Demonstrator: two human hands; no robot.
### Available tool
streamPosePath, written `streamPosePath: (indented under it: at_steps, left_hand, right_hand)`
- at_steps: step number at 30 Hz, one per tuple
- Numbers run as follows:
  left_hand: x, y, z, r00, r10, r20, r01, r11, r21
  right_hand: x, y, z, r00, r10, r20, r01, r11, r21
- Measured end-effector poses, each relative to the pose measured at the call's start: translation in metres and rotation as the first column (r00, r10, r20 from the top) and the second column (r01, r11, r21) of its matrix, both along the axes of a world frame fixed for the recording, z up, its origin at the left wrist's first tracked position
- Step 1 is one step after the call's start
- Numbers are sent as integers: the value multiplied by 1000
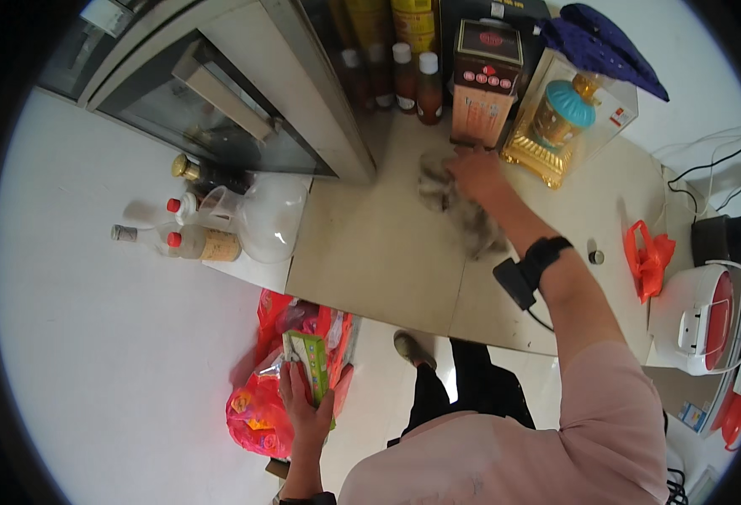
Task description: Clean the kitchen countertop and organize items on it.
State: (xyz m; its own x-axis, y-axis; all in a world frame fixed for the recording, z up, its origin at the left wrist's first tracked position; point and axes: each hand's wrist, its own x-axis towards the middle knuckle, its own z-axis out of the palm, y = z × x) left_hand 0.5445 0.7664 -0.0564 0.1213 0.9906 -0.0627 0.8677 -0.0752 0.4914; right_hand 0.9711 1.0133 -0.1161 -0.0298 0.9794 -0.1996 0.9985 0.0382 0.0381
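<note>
My right hand (pixel 475 173) is on the counter (pixel 370 252), at the foot of a tall brown and peach box (pixel 484 88). A blurred grey-and-white cloth (pixel 459 202) hangs at its fingers and trails towards the wrist; the fingertips are partly hidden. Down at the left, below the counter's edge, my left hand (pixel 304 398) lies on a green and white flat box (pixel 310 363), thumb on one side and fingers on the other. That box is above red plastic bags (pixel 260 404).
Sauce bottles (pixel 429 88) and a gold and turquoise decanter in a clear case (pixel 560 120) stand at the back. Left are a glass cabinet door (pixel 219 107), several bottles and a clear plastic jug (pixel 272 218). A rice cooker (pixel 692 319), red bag (pixel 648 259) and small cap (pixel 596 257) sit right.
</note>
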Motion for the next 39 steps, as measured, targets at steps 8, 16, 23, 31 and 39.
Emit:
streamPosePath:
  at_steps: [8,16,23,31,39]
  left_hand:
    - [-2,-7,-7,998,-37,50,37,999,-6]
    - [2,9,-7,978,-200,54,195,977,84]
    - [3,22,-1,973,-228,40,220,965,146]
    - [-20,-5,0,999,-30,-30,33,993,112]
    - [-25,-48,1,987,162,16,-163,986,40]
  right_hand:
    - [-38,-82,-47,966,-2,-258,113,901,418]
    - [-84,-218,-37,871,295,-392,-73,868,491]
    - [-53,-267,-28,792,497,-354,-315,830,461]
    - [-123,-122,-9,629,611,-482,-533,789,305]
    - [-225,-87,-44,759,479,-441,-352,872,341]
